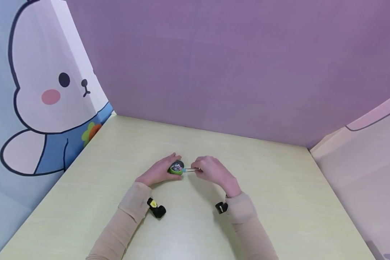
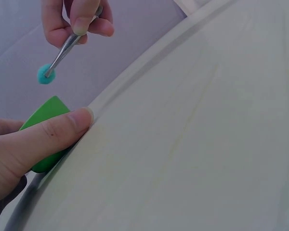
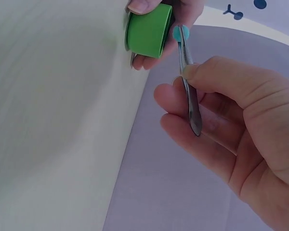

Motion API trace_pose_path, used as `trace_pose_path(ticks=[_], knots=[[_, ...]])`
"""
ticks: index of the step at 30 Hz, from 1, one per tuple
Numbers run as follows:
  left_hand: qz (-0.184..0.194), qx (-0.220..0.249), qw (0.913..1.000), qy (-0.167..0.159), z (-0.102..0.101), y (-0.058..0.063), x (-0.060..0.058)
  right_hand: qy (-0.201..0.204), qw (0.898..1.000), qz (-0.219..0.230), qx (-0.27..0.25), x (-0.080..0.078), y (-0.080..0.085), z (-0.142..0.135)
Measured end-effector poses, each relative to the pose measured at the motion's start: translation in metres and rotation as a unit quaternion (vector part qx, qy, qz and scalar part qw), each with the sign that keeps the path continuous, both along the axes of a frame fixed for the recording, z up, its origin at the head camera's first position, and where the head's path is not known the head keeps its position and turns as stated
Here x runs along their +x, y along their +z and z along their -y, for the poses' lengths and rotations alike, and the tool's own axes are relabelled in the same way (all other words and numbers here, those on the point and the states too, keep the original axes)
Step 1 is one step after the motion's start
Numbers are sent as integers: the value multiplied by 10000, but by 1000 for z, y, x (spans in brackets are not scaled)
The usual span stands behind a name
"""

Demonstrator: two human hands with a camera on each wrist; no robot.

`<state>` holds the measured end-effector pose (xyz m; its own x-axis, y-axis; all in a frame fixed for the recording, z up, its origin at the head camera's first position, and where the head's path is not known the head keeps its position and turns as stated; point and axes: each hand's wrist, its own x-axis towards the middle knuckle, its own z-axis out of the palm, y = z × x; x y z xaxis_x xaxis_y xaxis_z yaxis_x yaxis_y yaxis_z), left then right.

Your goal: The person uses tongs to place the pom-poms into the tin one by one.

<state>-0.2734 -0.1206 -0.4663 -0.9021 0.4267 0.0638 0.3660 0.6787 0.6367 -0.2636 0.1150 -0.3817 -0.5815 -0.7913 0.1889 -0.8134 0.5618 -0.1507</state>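
Observation:
My left hand (image 1: pixel 159 171) grips a small round green container (image 1: pixel 176 173), thumb on one side and fingers on the other, on the tabletop. Its top looks dark and shiny with pale shapes in the head view; what they are I cannot tell. Between thumb and fingers, my right hand (image 3: pixel 265 115) pinches metal tweezers (image 3: pixel 192 103). A small turquoise fuzzy ball (image 2: pixel 44 77) is caught between the tweezer tips. In the left wrist view the ball is just off the container, with a gap between them.
The pale tabletop (image 1: pixel 273 202) spreads around both hands. A purple wall (image 1: pixel 214 72) rises along its far edge. A cartoon-printed sheet (image 1: pixel 52 108) stands at the left, and a pale panel (image 1: pixel 367 173) at the right. Black wrist devices (image 1: pixel 158 210) sit by both cuffs.

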Motion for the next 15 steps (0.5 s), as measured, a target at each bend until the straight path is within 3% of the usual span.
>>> trace_pose_path(ticks=[15], knots=[[55,24,10000,13,0,-3,-3,64,9999,-105,-15,-11,-1,8]])
